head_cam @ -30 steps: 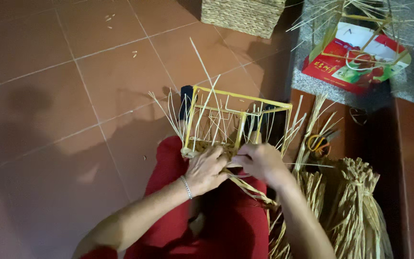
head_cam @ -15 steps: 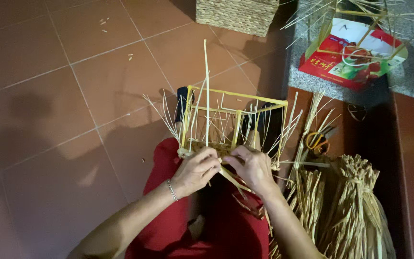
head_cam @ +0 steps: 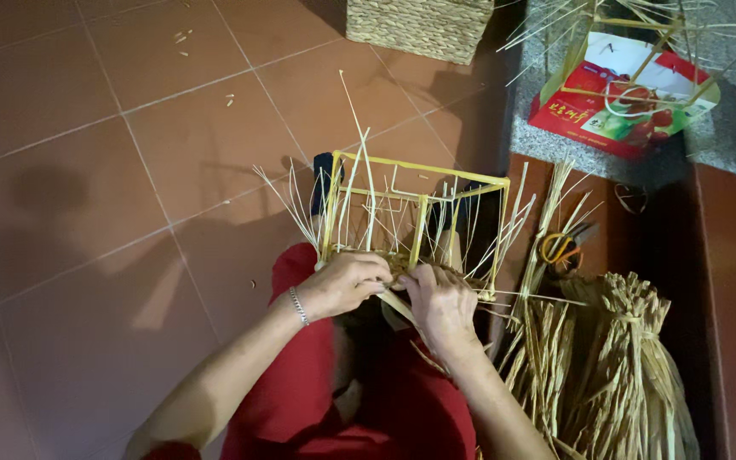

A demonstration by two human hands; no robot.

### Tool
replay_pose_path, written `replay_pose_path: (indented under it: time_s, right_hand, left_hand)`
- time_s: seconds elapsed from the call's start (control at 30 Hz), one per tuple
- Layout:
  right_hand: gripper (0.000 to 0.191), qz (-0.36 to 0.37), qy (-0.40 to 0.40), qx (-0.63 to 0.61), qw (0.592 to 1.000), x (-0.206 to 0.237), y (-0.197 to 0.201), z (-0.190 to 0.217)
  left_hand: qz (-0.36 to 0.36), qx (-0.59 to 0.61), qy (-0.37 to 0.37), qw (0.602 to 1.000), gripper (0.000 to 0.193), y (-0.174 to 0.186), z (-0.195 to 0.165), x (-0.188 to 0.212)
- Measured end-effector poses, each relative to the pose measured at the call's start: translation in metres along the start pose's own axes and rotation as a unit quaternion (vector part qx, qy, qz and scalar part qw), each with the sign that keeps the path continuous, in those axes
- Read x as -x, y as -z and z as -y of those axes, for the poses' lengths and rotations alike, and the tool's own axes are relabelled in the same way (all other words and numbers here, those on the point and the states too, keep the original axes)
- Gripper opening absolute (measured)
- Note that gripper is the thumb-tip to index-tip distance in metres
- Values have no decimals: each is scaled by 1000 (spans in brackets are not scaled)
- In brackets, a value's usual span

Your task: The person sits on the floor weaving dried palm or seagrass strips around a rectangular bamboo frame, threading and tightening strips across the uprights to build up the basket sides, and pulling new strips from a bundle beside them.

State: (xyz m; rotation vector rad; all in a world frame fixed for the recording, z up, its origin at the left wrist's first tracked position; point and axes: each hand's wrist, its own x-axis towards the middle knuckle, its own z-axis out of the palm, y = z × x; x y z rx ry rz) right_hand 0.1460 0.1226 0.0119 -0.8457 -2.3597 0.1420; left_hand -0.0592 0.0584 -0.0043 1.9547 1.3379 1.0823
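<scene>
A yellow wire basket frame (head_cam: 420, 181) rests on my lap, with thin straw strands (head_cam: 359, 136) sticking up from its near side. My left hand (head_cam: 347, 284) grips the frame's near left corner, fingers curled over the woven edge. My right hand (head_cam: 438, 302) sits just beside it, fingers pressed down on a flat straw strip (head_cam: 396, 309) at the woven rim. Both hands touch the weaving and almost meet. My red trousers (head_cam: 300, 375) lie below.
Bundles of dried straw (head_cam: 615, 366) lie at my right. Orange-handled scissors (head_cam: 560, 247) sit on the floor beyond them. A finished woven basket (head_cam: 419, 25) stands at the top. A red cardboard box (head_cam: 615, 102) with another frame is at the upper right.
The hands have shifted slightly along the near rim; the tall upright strand has tilted and the right hand has pushed the strip down into the weave.
</scene>
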Motion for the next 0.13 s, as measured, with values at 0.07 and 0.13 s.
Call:
replay_pose_path:
  time_s: [0.07,0.13]
  right_hand:
    - [13,43,0,38,998,2,2,0]
    - [9,61,4,45,997,6,5,0]
  left_hand:
    - [7,-32,66,997,11,0,-3,-7]
    - [5,-42,152,988,13,-3,-8,-14]
